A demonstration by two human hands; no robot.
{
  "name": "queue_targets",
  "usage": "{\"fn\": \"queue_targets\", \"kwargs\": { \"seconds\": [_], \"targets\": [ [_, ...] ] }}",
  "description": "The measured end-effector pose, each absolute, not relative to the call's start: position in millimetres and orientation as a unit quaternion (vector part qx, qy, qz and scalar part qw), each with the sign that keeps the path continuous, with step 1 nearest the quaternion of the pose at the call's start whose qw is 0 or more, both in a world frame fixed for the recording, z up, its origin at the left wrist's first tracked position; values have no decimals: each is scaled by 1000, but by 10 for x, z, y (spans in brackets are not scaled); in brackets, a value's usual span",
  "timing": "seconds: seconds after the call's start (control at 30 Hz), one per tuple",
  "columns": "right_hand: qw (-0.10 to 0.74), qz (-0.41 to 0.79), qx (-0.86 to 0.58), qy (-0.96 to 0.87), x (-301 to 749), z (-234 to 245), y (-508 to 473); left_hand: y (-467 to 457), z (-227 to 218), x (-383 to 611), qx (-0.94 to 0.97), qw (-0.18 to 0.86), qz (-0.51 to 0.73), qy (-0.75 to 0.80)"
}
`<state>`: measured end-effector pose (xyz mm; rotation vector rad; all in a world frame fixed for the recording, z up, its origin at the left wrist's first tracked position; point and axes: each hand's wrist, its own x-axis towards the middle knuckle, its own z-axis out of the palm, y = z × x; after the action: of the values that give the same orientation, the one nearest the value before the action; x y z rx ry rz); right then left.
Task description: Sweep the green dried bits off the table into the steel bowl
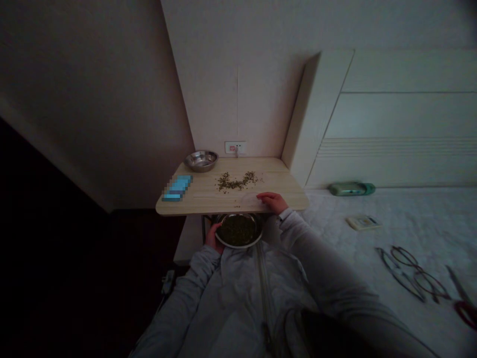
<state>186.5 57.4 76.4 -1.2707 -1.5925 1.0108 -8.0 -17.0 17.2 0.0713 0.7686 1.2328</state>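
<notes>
My left hand (212,237) grips the rim of a metal bowl (238,230) full of small dark green bits, held just under the near edge of a small wooden table (283,186). My right hand (274,201) rests on the table's near edge, fingers pressed flat toward the left. A scattered pile of the same green bits (236,181) lies in the middle of the table, beyond my right hand. A second, seemingly bare metal bowl (201,160) stands at the table's far left corner.
A blue phone-like slab (178,188) lies on the table's left side. A wall socket (235,147) sits behind the table. On the white bed to the right lie a green case (351,188), a small box (363,222), glasses (410,271) and scissors (462,298).
</notes>
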Motion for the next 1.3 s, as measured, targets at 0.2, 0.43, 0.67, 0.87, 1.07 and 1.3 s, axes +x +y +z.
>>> {"fn": "queue_targets", "kwargs": {
  "seconds": [0.2,0.43,0.67,0.87,1.07,1.3],
  "targets": [
    [403,393,-503,-656,1737,726,618,-184,201,-78,18,753,556,350],
    [397,381,-504,-666,1752,701,639,-175,189,-81,11,752,557,351],
    [394,370,-501,-676,1742,689,637,-183,206,-69,21,741,568,358],
    [393,399,-484,-673,1761,717,640,-187,219,-70,19,747,555,365],
    [400,404,-506,-648,1679,696,688,-183,211,-74,20,744,565,356],
    [393,381,-503,-669,1653,673,676,-183,202,-75,19,744,566,356]
  ]
}}
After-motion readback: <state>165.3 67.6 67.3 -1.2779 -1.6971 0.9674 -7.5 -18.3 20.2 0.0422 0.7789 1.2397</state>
